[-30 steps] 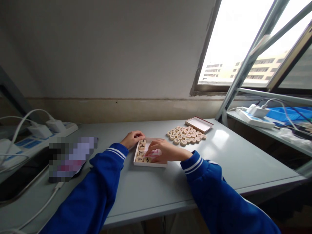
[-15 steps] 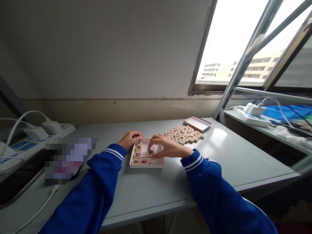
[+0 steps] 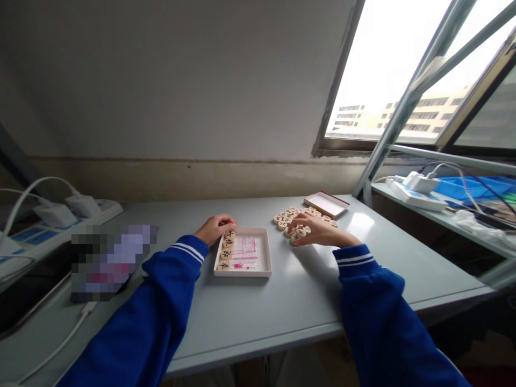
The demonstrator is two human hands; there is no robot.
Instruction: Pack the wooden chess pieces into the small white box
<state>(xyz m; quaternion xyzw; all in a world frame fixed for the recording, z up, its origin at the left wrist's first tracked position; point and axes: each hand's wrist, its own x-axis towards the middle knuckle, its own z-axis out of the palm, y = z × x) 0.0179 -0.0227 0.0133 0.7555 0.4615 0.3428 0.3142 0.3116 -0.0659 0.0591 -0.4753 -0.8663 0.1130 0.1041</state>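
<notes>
A shallow white box (image 3: pixel 264 252) lies on the desk, with a column of round wooden Chinese chess pieces (image 3: pixel 227 253) with black characters along its left side. The rest of its floor shows a sheet with pink print. My left hand (image 3: pixel 215 228) rests at the box's far left corner, fingers bent together on its edge beside the top piece. To the right, my right hand (image 3: pixel 316 230) pinches a chess piece (image 3: pixel 299 235) between thumb and fingers at the near edge of a cluster of chess pieces (image 3: pixel 282 219). My hand hides part of that cluster.
Behind the cluster lies the box lid (image 3: pixel 327 202), its inside up. A pixelated phone (image 3: pixel 115 263) on a white cable lies at the left, near a power strip (image 3: pixel 107 212) with chargers. A metal post (image 3: pixel 387 123) rises at the desk's far right corner.
My right hand has moved right, from above the box to the cluster, with a chess piece in its fingers in both frames. My left hand has stayed at the box corner.
</notes>
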